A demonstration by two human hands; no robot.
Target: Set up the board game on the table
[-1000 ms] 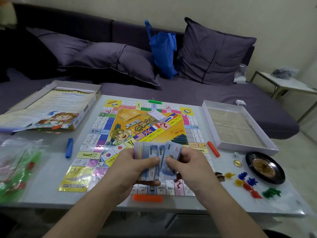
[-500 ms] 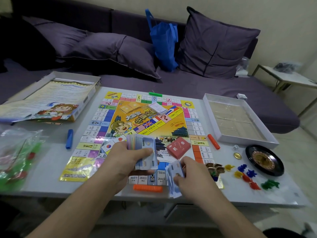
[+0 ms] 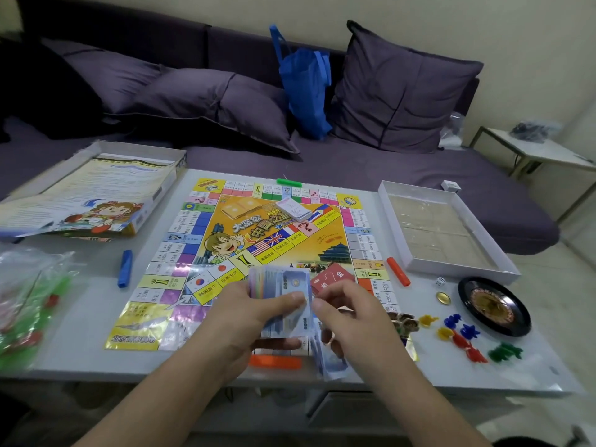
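The colourful game board (image 3: 264,240) lies flat in the middle of the white table (image 3: 80,333). Over its near edge my left hand (image 3: 242,314) grips a thick stack of play money (image 3: 283,285). My right hand (image 3: 351,317) is against the stack's right side, its thumb and fingers pinching the top note. A small pile of notes (image 3: 330,361) lies at the table's front edge under that hand. A red card deck (image 3: 332,279) and a white card deck (image 3: 292,208) sit on the board.
Coloured tokens (image 3: 461,337), a roulette wheel (image 3: 493,306), a die (image 3: 440,281) and the open box tray (image 3: 445,233) are on the right. The box lid (image 3: 90,195), a plastic bag of pieces (image 3: 29,301) and a blue bar (image 3: 125,269) are on the left. An orange bar (image 3: 274,361) lies at the front edge.
My right hand carried a few notes down to the table's front edge, left them there, and came back up to the stack. The red deck has come into view.
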